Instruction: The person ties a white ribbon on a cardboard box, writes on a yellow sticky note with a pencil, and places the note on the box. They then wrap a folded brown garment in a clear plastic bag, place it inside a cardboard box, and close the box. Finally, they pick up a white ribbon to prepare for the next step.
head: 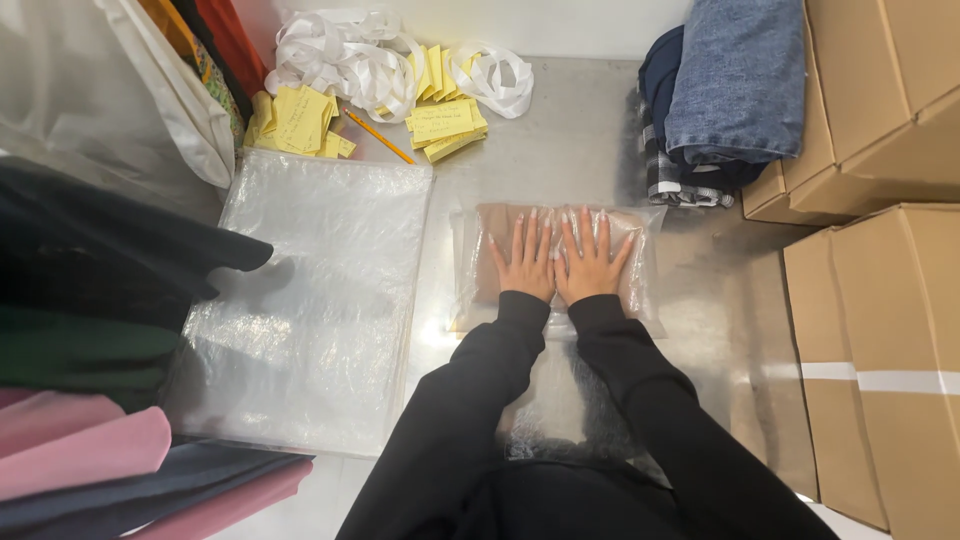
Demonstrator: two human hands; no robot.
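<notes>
A folded tan garment sealed in a clear plastic bag [645, 265] lies on the metal table [560, 160] in front of me. My left hand [525, 258] and my right hand [592, 258] lie flat side by side on top of it, fingers spread and pointing away from me, palms pressing down. Neither hand grips anything. The near end of the bag [560, 410] stretches back towards my body between my black sleeves.
A stack of empty clear bags [310, 300] lies at the left. Yellow paper slips [445, 125], a pencil [378, 136] and white ribbon [345, 55] sit at the back. Folded clothes [90, 300] pile at the left, denim garments [725, 80] and cardboard boxes [880, 330] at the right.
</notes>
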